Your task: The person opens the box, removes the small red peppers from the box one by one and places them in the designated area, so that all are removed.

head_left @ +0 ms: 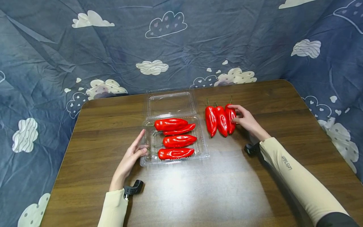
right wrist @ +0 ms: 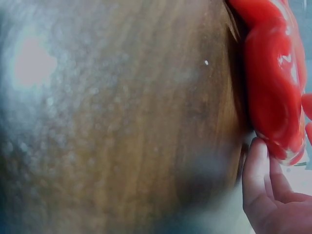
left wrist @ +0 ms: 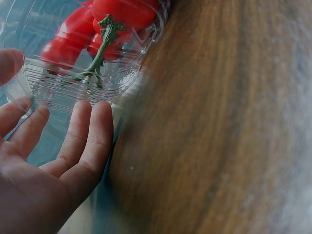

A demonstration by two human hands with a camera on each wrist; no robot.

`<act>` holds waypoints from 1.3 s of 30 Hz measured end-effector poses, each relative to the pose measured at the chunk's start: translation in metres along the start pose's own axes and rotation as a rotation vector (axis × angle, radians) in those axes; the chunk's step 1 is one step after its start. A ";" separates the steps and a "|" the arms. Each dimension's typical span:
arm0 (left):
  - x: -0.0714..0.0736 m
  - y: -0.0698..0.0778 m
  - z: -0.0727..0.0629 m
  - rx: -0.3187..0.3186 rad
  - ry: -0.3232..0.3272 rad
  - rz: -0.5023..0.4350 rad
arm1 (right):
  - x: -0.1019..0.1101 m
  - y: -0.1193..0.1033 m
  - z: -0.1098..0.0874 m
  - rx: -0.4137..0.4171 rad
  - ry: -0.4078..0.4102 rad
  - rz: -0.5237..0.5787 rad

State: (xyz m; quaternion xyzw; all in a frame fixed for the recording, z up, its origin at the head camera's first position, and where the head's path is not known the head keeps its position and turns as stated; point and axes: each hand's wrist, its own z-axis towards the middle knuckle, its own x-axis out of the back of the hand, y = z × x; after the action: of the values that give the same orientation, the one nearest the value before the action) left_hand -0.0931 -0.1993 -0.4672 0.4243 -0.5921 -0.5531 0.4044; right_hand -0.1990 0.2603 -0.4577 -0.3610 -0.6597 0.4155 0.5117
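Several long red peppers lie crosswise in a clear plastic clamshell container, stems toward the left. At its left side is my left hand, with fingers mostly straight and fingertips at the ribbed wall, as the left wrist view shows. On the table to the right, three more red peppers lie side by side, stems pointing away. My right hand pinches the rightmost red pepper between fingers and thumb. In the right wrist view, fingertips touch the end of that glossy pepper; part of the hand is cut off.
The container's transparent lid is folded back flat behind it, near the table's far edge. Both things stand on a brown wooden table. A blue cloth with white clouds hangs behind and around it.
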 end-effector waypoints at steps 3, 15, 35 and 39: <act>0.001 0.000 0.001 -0.002 -0.001 0.002 | 0.002 -0.001 -0.001 -0.005 0.010 0.012; 0.001 0.000 -0.001 -0.010 -0.002 0.013 | 0.009 -0.007 -0.003 0.058 0.088 -0.002; 0.001 -0.001 -0.001 -0.043 -0.009 0.019 | -0.009 -0.035 -0.001 0.130 0.058 0.029; 0.001 -0.001 0.000 -0.038 -0.003 0.015 | -0.013 -0.039 0.002 0.137 0.026 0.073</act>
State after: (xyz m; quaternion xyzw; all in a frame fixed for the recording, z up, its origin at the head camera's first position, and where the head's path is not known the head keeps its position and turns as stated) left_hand -0.0931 -0.2001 -0.4682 0.4113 -0.5853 -0.5618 0.4155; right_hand -0.1999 0.2333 -0.4266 -0.3544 -0.6093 0.4733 0.5284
